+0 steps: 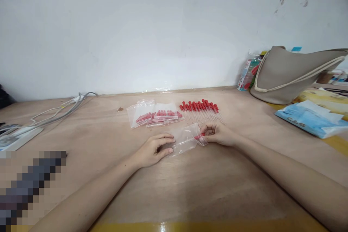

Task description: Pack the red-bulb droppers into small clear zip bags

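Note:
A clear plastic zip bag (185, 140) lies between my two hands. The thumb and curled fingers of my left hand (155, 149) hold its left end. At the bag's right end, my right hand (216, 134) pinches a dropper with a red bulb (200, 136), which lies partly within the bag's mouth; its thin stem is hard to make out through the plastic. Just beyond my right hand is a row of clear droppers with red bulbs (199, 106). Filled zip bags (141, 108) with red-bulbed pieces in them overlap to the left of that row.
A white wall (163, 36) closes off the table's far edge. On the right are a grey bag (285, 74), a blue tissue pack (307, 117) and a clear package (247, 74). Cables (67, 107) and a white power strip (24, 136) occupy the left.

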A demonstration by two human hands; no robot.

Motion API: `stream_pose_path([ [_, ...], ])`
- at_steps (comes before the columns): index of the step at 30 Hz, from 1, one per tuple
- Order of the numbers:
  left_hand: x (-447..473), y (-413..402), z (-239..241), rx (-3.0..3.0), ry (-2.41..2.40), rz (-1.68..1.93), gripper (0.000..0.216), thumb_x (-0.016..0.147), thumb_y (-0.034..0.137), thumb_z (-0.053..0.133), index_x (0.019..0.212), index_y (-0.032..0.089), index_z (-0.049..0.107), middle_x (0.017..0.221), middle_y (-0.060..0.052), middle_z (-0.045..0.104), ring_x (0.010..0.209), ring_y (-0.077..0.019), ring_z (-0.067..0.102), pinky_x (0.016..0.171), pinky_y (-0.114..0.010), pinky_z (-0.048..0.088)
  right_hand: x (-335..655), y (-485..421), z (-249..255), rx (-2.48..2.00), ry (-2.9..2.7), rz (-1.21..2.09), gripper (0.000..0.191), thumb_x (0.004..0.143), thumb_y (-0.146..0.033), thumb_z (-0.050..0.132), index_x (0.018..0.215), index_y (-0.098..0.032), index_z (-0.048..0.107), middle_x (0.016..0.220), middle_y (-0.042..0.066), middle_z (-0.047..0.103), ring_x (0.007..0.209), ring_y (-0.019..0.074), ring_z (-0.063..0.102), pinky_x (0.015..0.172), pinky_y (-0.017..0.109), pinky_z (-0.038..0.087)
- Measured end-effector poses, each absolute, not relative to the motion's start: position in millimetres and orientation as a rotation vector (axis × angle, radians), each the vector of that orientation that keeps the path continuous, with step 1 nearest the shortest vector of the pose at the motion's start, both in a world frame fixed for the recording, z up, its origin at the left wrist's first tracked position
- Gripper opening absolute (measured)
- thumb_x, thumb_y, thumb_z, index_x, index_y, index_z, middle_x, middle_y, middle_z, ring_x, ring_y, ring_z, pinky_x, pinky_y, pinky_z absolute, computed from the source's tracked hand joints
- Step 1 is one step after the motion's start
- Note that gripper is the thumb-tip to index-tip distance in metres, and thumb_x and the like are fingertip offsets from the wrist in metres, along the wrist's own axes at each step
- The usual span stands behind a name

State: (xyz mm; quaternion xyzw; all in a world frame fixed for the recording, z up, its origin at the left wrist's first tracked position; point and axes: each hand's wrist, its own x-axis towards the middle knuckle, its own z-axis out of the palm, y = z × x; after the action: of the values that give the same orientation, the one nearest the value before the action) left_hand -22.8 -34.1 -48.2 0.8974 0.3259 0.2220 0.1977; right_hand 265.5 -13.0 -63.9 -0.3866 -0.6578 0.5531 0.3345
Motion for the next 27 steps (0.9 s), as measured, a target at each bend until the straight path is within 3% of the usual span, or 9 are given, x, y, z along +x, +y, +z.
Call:
stream_pose_path([
  [4,-22.1,-33.4,-48.0,2.524,0.909,0.614,0.031,0.086,0.033,0.051,0.114,0.022,0.058,0.120,-0.008,0.056,0.113,-0.0202,0.051,0.095,-0.038,0.043,262.2,-18.5,-53.3,-0.950,-2.066,1.175,0.032,0.071,-0.048,0.061,0.072,-0.015,0.065,0.070,0.002,0.059,0.064,0.0111,0.054,0.061,0.025,0.042],
  [7,-21.8,-33.4,-48.9,2.527,0.901,0.621,0.030,0.087,0.032,0.050,0.115,0.022,0.058,0.119,-0.008,0.057,0.113,-0.0199,0.051,0.095,-0.037,0.043,263.4,-20.5,-43.4,-0.894,-2.271,0.990,0.042,0.080,-0.050,0.048,0.061,-0.016,0.062,0.069,0.001,0.054,0.066,0.0110,0.048,0.063,0.025,0.039],
  [11,-22.2,-34.1,-50.0,2.525,0.903,0.621,0.030,0.087,0.031,0.050,0.115,0.022,0.058,0.119,-0.008,0.056,0.113,-0.0198,0.051,0.094,-0.036,0.044,266.6,-20.4,-38.9,-1.026,-2.140,1.101,0.048,0.084,-0.053,0.039,0.058,-0.016,0.056,0.062,0.000,0.051,0.060,0.0109,0.045,0.061,0.026,0.037],
  [17,-23.0,-34.5,-50.1,2.505,0.923,0.614,0.031,0.087,0.032,0.051,0.116,0.023,0.058,0.121,-0.007,0.055,0.114,-0.0201,0.050,0.095,-0.036,0.043,261.0,-25.0,-43.6,-1.189,-1.841,1.403,0.034,0.067,-0.048,0.064,0.075,-0.016,0.060,0.052,-0.005,0.051,0.040,0.0055,0.037,0.040,0.020,0.025],
  [21,-22.7,-34.6,-49.7,2.498,0.930,0.608,0.031,0.087,0.032,0.050,0.116,0.022,0.058,0.122,-0.007,0.055,0.115,-0.0199,0.049,0.096,-0.037,0.042,257.1,-24.9,-48.1,-1.280,-1.666,1.491,0.034,0.066,-0.049,0.063,0.072,-0.017,0.053,0.051,-0.005,0.054,0.031,0.0023,0.027,0.032,0.020,0.015],
  [23,-22.7,-34.6,-49.3,2.504,0.926,0.602,0.032,0.088,0.032,0.049,0.117,0.022,0.057,0.122,-0.007,0.055,0.115,-0.0196,0.049,0.097,-0.037,0.041,256.6,-24.2,-49.6,-1.276,-1.610,1.529,0.033,0.065,-0.046,0.064,0.076,-0.018,0.051,0.052,-0.005,0.056,0.029,0.0021,0.026,0.031,0.019,0.014],
  [27,-23.4,-34.7,-48.2,2.530,0.914,0.585,0.031,0.088,0.031,0.048,0.117,0.023,0.057,0.123,-0.007,0.054,0.115,-0.0197,0.049,0.097,-0.037,0.041,259.3,-19.2,-48.5,-1.409,-1.497,1.386,0.036,0.062,-0.038,0.068,0.085,-0.020,0.049,0.044,-0.010,0.046,0.029,0.0039,0.028,0.030,0.019,0.018],
])
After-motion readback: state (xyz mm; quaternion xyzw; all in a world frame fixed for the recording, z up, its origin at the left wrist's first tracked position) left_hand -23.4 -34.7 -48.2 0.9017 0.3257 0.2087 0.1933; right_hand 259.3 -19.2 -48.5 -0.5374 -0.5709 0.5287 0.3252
